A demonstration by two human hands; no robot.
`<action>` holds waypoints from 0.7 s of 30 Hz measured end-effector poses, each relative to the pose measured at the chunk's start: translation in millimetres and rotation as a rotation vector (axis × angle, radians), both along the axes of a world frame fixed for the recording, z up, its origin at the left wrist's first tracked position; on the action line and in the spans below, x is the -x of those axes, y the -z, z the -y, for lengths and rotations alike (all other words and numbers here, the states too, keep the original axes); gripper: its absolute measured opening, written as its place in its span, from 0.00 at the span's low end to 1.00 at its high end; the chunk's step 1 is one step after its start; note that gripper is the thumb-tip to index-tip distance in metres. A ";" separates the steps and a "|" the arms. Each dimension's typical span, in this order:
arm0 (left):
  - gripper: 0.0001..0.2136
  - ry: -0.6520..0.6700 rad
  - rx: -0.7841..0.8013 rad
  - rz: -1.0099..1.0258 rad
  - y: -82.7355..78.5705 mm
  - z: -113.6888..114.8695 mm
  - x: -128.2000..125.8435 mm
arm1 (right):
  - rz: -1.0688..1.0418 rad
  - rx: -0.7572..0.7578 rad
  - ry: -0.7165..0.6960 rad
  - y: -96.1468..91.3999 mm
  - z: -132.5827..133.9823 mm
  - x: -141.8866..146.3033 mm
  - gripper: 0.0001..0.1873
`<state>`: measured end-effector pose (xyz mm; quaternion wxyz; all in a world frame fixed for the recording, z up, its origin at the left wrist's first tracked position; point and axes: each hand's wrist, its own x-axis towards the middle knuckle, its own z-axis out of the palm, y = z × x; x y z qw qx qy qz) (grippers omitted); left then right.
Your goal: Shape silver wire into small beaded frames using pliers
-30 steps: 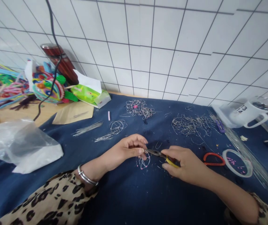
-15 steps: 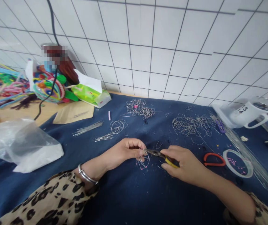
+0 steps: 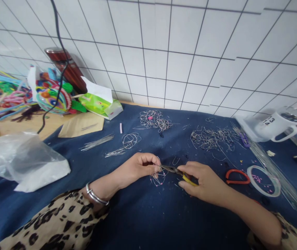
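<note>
Where pliers (image 3: 175, 170) reach beaded wire (image 3: 158, 179), both hands grip

Lower centre of my view, my left hand (image 3: 143, 167) pinches the wire; my right hand (image 3: 199, 180) closes its fingers round the yellow handles (image 3: 189, 180). Whether the tips bite, I can't quite tell.

left hand (image 3: 141, 166) curled tighter than second ago; beaded wire frame (image 3: 158, 177) turned, tilted differently.

We have room over the near dark-blue cloth (image 3: 169, 222); yellow-handled metal pliers (image 3: 173, 169) bar the gap between left hand (image 3: 143, 166) and right hand (image 3: 202, 180), tangled silver wire (image 3: 212, 139) the back right, height uncertain.
</note>
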<state>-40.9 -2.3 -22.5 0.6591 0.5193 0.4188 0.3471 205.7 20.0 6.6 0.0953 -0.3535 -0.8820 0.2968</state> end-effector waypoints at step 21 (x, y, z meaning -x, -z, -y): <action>0.04 -0.090 -0.198 -0.325 -7.3 3.0 -6.7 | 0.141 -0.424 -0.028 4.0 9.3 -0.1 0.16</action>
